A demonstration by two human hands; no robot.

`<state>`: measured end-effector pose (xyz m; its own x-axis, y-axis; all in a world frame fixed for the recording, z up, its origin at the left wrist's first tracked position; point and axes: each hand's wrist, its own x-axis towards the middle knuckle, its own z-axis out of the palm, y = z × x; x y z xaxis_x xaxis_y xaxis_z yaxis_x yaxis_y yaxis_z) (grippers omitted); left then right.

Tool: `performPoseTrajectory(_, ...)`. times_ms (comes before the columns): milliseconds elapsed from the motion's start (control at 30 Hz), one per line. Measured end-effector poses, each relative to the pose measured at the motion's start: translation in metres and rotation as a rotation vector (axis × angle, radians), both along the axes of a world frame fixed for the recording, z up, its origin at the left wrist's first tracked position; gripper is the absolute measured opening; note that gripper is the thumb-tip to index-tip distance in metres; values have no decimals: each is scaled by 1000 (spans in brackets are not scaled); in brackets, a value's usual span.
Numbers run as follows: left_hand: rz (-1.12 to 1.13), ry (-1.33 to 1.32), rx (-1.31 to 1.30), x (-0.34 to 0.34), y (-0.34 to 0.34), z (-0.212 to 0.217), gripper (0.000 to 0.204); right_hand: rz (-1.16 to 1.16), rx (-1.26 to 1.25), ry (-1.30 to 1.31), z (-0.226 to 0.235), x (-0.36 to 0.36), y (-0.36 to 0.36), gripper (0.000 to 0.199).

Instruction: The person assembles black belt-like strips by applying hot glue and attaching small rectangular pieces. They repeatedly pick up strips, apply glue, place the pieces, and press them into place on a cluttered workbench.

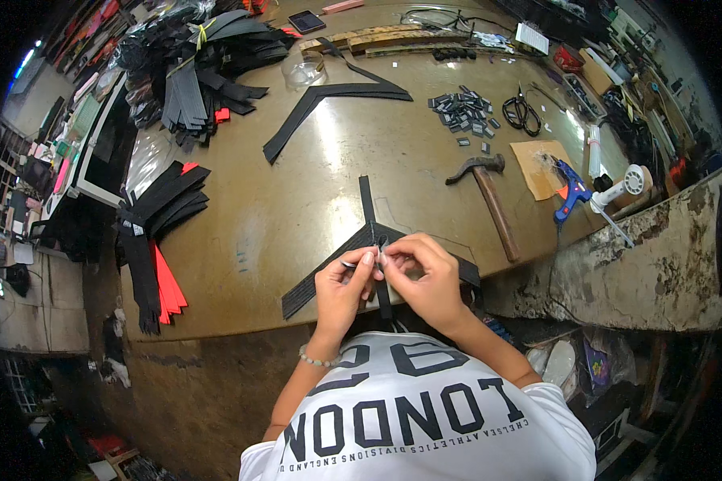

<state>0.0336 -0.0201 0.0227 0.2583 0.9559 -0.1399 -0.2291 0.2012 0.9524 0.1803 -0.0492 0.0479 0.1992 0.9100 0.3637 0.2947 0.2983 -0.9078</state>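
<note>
At the table's near edge, my left hand and my right hand meet with fingertips pinched together on a narrow black strap. A small dark metallic piece also pokes out by the left fingers; its kind is unclear. Under both hands lies a wide black strap piece bent in a V, its point facing away from me. The narrow strap runs from beyond this point down between my hands. My fingers hide the exact spot they work on.
Right of my hands lie a hammer, small dark buckles, scissors and a blue glue gun. Another V-shaped strap lies farther off. Black strap bundles and red strips are at left.
</note>
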Motion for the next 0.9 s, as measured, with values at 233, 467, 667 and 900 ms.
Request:
performPoseTrajectory(233,35,46,15,0,-2,2,23,144,-38,-42,3,5,-9,22)
performPoseTrajectory(467,-21,123,42,3,-6,7,17,294,-328,406,6,33,0,27)
performPoseTrajectory(667,22,233,141,-2,-5,5,14,331,-489,537,0,34,4,24)
performPoseTrajectory(900,-15,209,232,-4,-5,5,11,370,-505,626,-2,32,1,22)
